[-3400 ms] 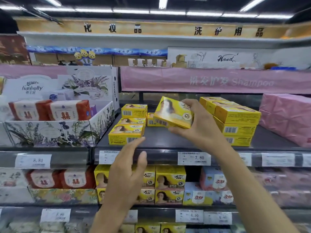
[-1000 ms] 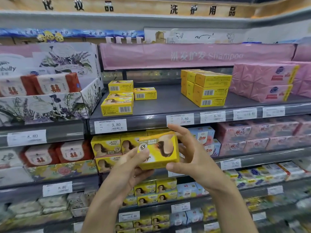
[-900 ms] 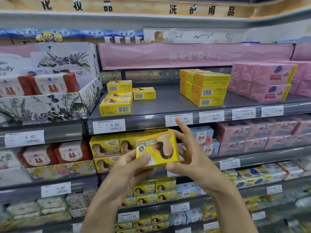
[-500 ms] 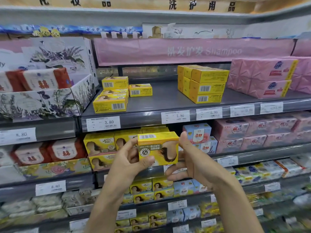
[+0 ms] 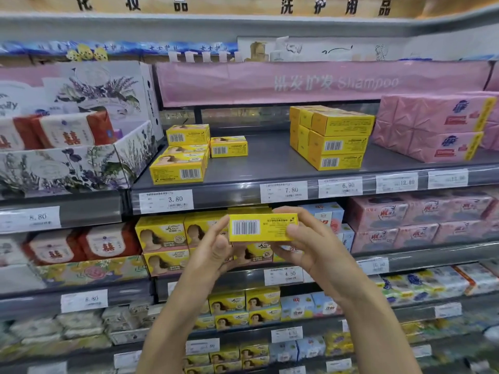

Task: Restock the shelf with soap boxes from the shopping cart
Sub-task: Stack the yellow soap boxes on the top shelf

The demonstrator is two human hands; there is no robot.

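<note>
Just below and to the right of the 3.80 price tag (image 5: pixel 166 201), you hold one yellow soap box (image 5: pixel 263 227) in front of the lower rows of stock. Its barcoded narrow face is turned toward you and its long axis runs level, left to right. Your left hand (image 5: pixel 213 247) pinches the box's left end between thumb and fingertips. Your right hand (image 5: pixel 316 244) curls round the right end, fingers over the top edge and thumb on the near face. Both forearms rise from below, with the wrists bent back a little. The grey shelf (image 5: pixel 270 163) that carries the tag on its front rail lies above the box and farther from you. Directly above the tag sits a stack of matching boxes (image 5: pixel 178 171), and up and to the right of the tag a lone box (image 5: pixel 228 146) sits beside bare shelf. The box in your hands already lies the same way as these, so the move looks like a lift up and forward with little turning. Your left hand is the nearer one to the tag and to the stack above it. The shopping cart is not in view.
</note>
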